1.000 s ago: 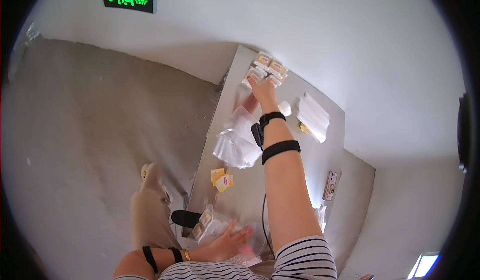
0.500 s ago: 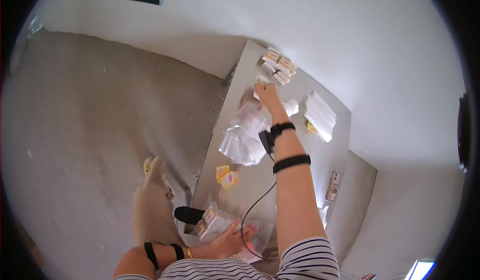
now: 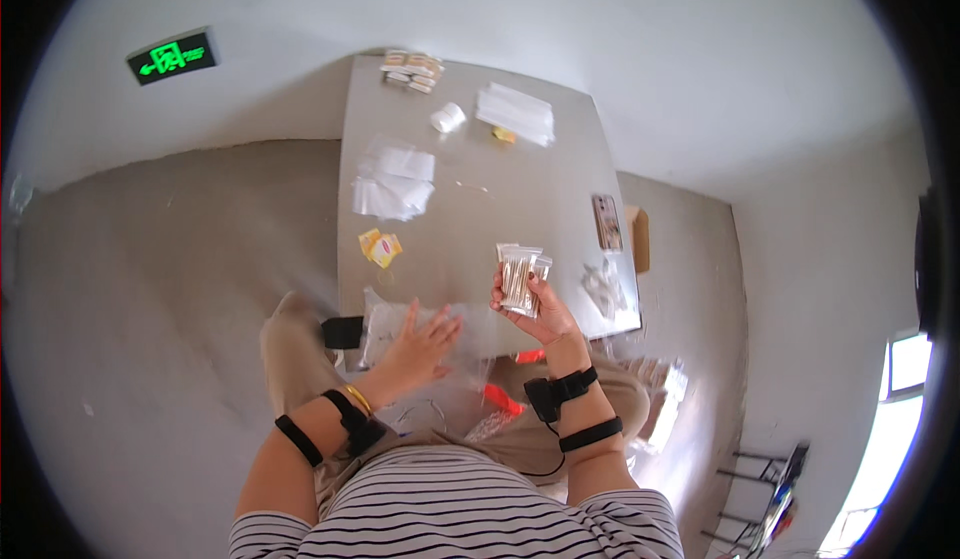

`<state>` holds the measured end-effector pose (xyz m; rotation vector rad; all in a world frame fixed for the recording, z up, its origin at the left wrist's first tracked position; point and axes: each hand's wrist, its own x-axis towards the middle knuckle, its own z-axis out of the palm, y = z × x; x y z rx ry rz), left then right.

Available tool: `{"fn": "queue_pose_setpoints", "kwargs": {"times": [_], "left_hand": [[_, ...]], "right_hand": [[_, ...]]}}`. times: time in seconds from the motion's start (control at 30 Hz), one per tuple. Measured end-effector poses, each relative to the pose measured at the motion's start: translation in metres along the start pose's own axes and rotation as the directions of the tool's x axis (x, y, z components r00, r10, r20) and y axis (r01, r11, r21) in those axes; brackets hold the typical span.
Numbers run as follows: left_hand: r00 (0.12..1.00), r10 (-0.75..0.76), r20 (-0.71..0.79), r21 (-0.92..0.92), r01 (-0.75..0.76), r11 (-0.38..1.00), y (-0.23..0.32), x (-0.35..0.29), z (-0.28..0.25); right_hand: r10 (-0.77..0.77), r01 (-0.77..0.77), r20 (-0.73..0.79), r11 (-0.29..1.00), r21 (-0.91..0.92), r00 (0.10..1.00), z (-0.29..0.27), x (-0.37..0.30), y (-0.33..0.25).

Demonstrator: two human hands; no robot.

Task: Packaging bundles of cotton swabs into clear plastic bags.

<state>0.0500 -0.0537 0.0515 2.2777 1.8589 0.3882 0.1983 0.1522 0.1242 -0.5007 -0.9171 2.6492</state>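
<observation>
My right hand (image 3: 545, 321) is closed around a few small clear bags of thin wooden sticks (image 3: 519, 277), held up over the table's near right part. The thumb lies across the front bag. My left hand (image 3: 422, 347), fingers spread, rests over a large clear plastic bag (image 3: 384, 317) at the near left edge of the table (image 3: 500, 204). Whatever the large bag contains is hard to make out through the glare. Just beyond this hand lie several yellow cards (image 3: 380, 248).
Loose clear bags (image 3: 393, 187) lie at the left, beyond the cards. Farther back are stacked packets (image 3: 411, 71), a white roll (image 3: 448, 117) and a pile of clear sleeves (image 3: 516, 113). A phone (image 3: 607, 222) and crumpled plastic (image 3: 604, 289) sit along the right edge.
My right hand has come back from the far left of the table with the stick bags in it. The left hand stays near the large bag. The view has turned.
</observation>
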Motion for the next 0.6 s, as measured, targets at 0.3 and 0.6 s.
{"fn": "queue_pose_setpoints", "kwargs": {"times": [0.3, 0.6], "left_hand": [[1.000, 0.021, -0.005, 0.090, -0.020, 0.996, 0.003, 0.001, 0.011], [0.999, 0.054, -0.005, 0.130, -0.053, 0.990, 0.003, 0.001, 0.014]], "right_hand": [[-0.174, 0.178, -0.042, 0.924, 0.339, 0.984, 0.033, -0.121, 0.031], [-0.273, 0.242, -0.058, 0.712, 0.660, 0.960, 0.089, -0.155, 0.024]]}}
